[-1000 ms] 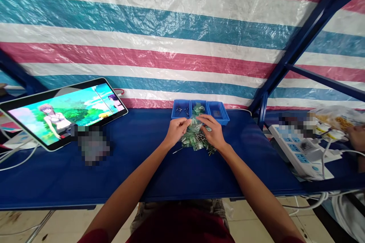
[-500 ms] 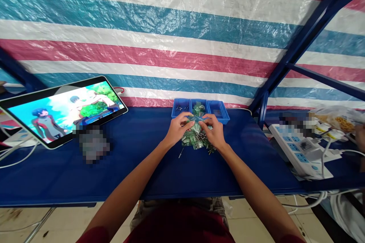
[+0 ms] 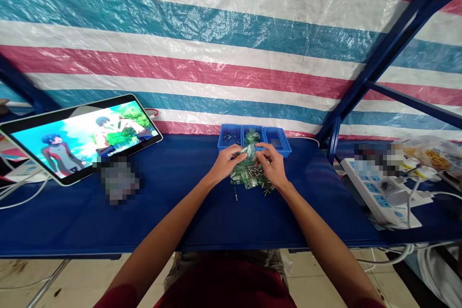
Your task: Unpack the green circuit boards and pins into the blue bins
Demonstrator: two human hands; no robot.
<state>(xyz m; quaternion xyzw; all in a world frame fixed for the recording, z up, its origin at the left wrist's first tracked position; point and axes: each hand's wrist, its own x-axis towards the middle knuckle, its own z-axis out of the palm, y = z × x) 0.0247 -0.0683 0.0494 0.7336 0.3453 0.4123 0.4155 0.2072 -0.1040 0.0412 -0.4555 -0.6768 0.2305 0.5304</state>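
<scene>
My left hand (image 3: 229, 160) pinches a small clear-green plastic bag (image 3: 249, 150) at its left side, over the middle of the blue table. Close beside it, my right hand (image 3: 270, 161) has its fingers closed near the bag's right edge; what they hold is too small to make out. Under and between the hands lies a pile of green bags and small metal pins (image 3: 251, 177). A single metal pin (image 3: 236, 194) lies in front of the pile. Behind the hands stand three joined blue bins (image 3: 231, 148), with metal pieces in the left one and green bags in the middle one.
A tablet (image 3: 86, 137) showing a cartoon leans at the left of the blue table (image 3: 173, 202), a blurred object before it. On the right are a white power strip (image 3: 375, 192), cables and a plastic bag (image 3: 433, 154) of gold-coloured pieces. Blue metal bars (image 3: 361, 82) frame a striped sheet.
My right hand has drawn slightly away from my left, and the bag between them looks more upright. The single pin has shifted a little right. The person's hand at the right edge has gone from view.
</scene>
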